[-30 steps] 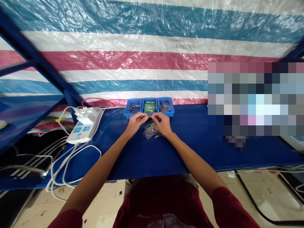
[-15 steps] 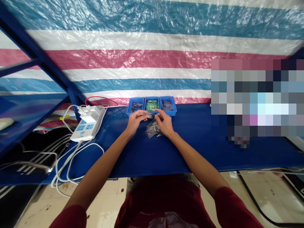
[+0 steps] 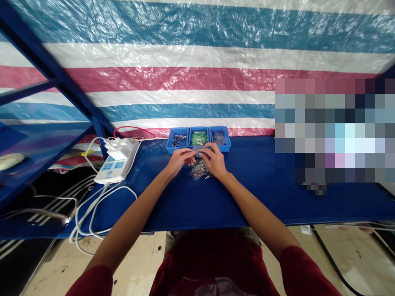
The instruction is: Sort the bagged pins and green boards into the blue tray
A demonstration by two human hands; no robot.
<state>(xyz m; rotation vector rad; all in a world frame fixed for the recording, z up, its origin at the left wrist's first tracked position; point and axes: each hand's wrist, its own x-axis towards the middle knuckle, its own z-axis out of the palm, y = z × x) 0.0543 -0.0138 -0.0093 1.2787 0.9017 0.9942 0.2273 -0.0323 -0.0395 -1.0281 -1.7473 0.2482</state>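
Between my two hands is a small clear plastic bag [image 3: 196, 151], raised over the blue table [image 3: 185, 205]. My left hand [image 3: 180, 161] pinches its left side with thumb and fingers. The fingers of my right hand [image 3: 215, 160] are closed on its right side. What is inside the bag is too small to make out. Below the hands lies a pile of clear bags [image 3: 196, 172] and thin metal pieces [image 3: 207, 172], partly covered by my right hand. Just beyond stand three blue bins: the left bin [image 3: 169, 144] with metal pieces, the middle with green packets [image 3: 199, 138], the right with clear bags [image 3: 219, 139].
A white power strip [image 3: 108, 176] with plugged-in adapters and looped white cables [image 3: 92, 209] lies on the left of the table. Behind the table hangs a striped plastic sheet [image 3: 185, 78]. A blue metal frame [image 3: 70, 96] slants at left. The right side is pixelated.
The fingers of both hands have shifted on the small bag, and my right fingers have drawn closer together. The view has moved slightly; the bins and pile stay in place.
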